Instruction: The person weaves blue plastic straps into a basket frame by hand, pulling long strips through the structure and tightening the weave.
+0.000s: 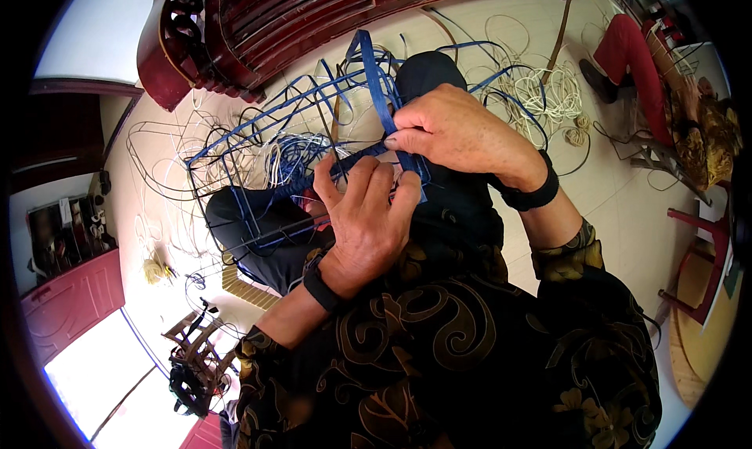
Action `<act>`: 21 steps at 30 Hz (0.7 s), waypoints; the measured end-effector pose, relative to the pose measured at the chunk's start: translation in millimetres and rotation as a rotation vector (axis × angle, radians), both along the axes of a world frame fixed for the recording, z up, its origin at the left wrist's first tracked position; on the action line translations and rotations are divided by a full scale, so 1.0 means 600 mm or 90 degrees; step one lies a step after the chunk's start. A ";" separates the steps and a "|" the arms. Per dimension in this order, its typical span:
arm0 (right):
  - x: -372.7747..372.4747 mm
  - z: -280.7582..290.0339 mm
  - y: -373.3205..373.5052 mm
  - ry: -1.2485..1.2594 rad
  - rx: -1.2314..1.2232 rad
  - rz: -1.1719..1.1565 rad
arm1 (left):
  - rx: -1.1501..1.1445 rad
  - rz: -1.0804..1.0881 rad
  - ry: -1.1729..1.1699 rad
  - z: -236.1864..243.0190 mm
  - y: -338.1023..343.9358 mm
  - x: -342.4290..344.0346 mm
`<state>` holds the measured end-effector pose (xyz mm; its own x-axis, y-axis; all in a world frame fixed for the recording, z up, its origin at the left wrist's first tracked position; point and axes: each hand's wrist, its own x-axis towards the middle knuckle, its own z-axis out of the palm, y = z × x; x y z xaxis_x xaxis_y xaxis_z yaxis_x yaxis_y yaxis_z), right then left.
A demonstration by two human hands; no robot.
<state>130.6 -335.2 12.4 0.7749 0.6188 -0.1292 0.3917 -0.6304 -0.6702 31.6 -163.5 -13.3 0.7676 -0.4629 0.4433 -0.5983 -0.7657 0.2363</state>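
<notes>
Across my lap lies a black wire frame [227, 163], box-shaped, with blue strip wound tightly round parts of it. My left hand [364, 202] rests over the frame's wrapped bar, its fingers bent round the bar; the thumb is partly hidden. Close by to the right, my right hand [462, 128] pinches a flat blue strip [374, 77] between thumb and fingertips, at the end of the wrapped bar. The strip loops up and away from the fingers, and a short piece of it hangs below them. Both wrists wear dark bands.
Tangled cream cord [552, 97] and a blue strip bundle [298, 158] lie on the tiled floor. A dark red wooden bench [290, 26] stands ahead. At right sits another person in red trousers [638, 65], near a red stool [697, 253]. A small rack [196, 347] stands lower left.
</notes>
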 end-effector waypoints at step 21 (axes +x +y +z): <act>-0.063 -0.013 -0.023 -0.005 0.322 -0.069 | -0.315 -0.009 0.183 0.011 -0.016 0.013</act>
<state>92.9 -349.1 4.5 0.8378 0.5183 0.1716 0.3484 -0.2656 -0.8990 39.7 -173.4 -6.4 0.8844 -0.2650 0.3841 -0.4666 -0.5146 0.7194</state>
